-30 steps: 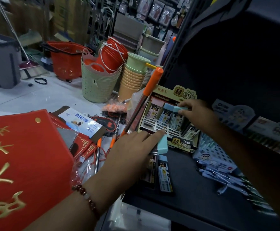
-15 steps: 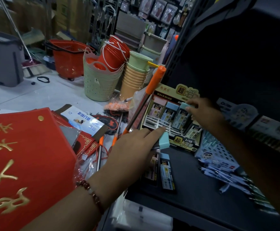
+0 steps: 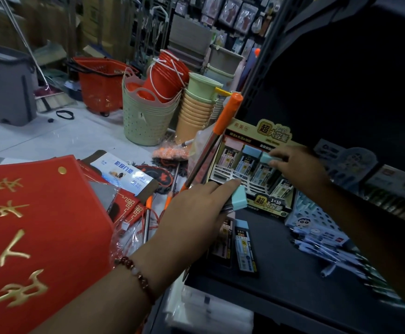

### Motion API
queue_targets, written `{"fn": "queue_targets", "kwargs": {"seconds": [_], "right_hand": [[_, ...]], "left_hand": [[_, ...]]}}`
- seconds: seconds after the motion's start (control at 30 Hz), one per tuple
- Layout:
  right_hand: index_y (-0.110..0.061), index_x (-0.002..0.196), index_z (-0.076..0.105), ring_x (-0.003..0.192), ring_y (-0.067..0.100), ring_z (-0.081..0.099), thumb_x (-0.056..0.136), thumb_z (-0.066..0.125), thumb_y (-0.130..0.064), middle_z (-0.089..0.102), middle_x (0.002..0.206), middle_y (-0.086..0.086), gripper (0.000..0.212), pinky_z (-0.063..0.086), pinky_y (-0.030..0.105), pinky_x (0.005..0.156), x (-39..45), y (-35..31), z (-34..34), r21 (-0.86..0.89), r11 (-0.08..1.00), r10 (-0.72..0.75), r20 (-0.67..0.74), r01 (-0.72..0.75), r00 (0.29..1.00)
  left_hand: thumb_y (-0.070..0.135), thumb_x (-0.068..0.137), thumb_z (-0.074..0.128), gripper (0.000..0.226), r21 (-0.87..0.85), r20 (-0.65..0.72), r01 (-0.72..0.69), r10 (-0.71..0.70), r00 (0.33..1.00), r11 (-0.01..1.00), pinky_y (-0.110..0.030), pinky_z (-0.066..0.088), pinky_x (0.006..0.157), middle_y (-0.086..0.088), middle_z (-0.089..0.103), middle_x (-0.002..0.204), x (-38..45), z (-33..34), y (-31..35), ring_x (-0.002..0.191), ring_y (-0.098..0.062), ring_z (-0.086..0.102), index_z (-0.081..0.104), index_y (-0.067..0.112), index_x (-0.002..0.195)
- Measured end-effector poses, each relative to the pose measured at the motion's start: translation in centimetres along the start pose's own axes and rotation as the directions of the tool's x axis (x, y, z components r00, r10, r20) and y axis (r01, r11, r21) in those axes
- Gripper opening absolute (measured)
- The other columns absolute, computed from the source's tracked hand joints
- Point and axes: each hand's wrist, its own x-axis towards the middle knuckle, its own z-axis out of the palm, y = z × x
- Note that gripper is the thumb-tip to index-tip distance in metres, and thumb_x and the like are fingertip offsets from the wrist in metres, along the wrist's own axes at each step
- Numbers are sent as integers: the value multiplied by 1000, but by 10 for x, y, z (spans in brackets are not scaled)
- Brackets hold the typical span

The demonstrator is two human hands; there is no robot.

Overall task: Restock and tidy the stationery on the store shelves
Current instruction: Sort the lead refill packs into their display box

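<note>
Head view, restocking in hand. Nearest, my left hand [image 3: 196,210] grips a small bundle of teal-capped lead cases [image 3: 238,201], fingers curled round them at the near left corner of the dark shelf [image 3: 293,273]. Just beyond, two loose cases [image 3: 243,247] lie flat on the shelf, waiting. Farther in, my right hand [image 3: 300,169] pinches one teal-capped case [image 3: 267,158] at the top of the display box [image 3: 257,174], which stands at the left end of the shelf with its slots partly filled.

I judge the step to be seating this case in a right-hand slot; whether it is fully home I cannot tell. The next move calls for passing a case from the left bundle to the right fingers, cap uppermost, and lining it with a free slot.

An orange-tipped pole [image 3: 217,138] leans against the box's left edge, close to my left hand's path. To the right, a cartoon-printed pen tray [image 3: 317,220] and scattered pens [image 3: 329,249] crowd the shelf. Off the shelf to the left lie red banners [image 3: 39,225]; far behind stand stacked baskets [image 3: 146,121] and cups [image 3: 196,109].
</note>
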Motion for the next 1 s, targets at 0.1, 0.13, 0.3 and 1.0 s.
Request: {"fn": "queue_targets", "kwargs": {"seconds": [0.1, 0.13, 0.3, 1.0], "right_hand": [[-18, 114, 69, 79, 16, 63, 92, 65, -26, 70, 103, 4, 25, 52, 28, 71, 0, 11, -1, 37, 998, 55, 36, -56, 998], [-18, 113, 70, 80, 17, 63, 92, 65, -27, 69, 103, 4, 24, 50, 26, 69, 0, 13, 0, 3, 999, 40, 9, -40, 999], [-20, 117, 68, 111, 28, 48, 95, 58, -28, 58, 119, 5, 25, 45, 30, 70, -3, 4, 14, -433, 896, -135, -66, 93, 989], [-25, 104, 69, 85, 16, 73, 65, 77, -37, 76, 91, 0, 42, 58, 34, 81, -148, -52, -36, 863, 302, 216, 351, -404, 911]], "left_hand": [[22, 84, 68, 60, 4, -4, -4, 4, 1000, 1000, -37, 54, 66, 1, 68, 106, 0, 0, 0, 88, -23, 62, 47, 26, 140], [22, 83, 69, 60, 10, -5, -5, 5, 1000, 1000, -37, 54, 65, 0, 69, 105, -1, 1, 1, 87, -23, 63, 47, 25, 139], [22, 81, 73, 60, -3, -17, -16, 16, 1000, 1000, -38, 56, 64, 0, 70, 104, 0, 2, 2, 87, -24, 65, 50, 24, 137], [17, 86, 72, 14, -756, 457, 527, -263, 850, 388, -28, 58, 63, -2, 75, 88, 12, 9, 74, 74, -17, 72, 71, 23, 99]]}}
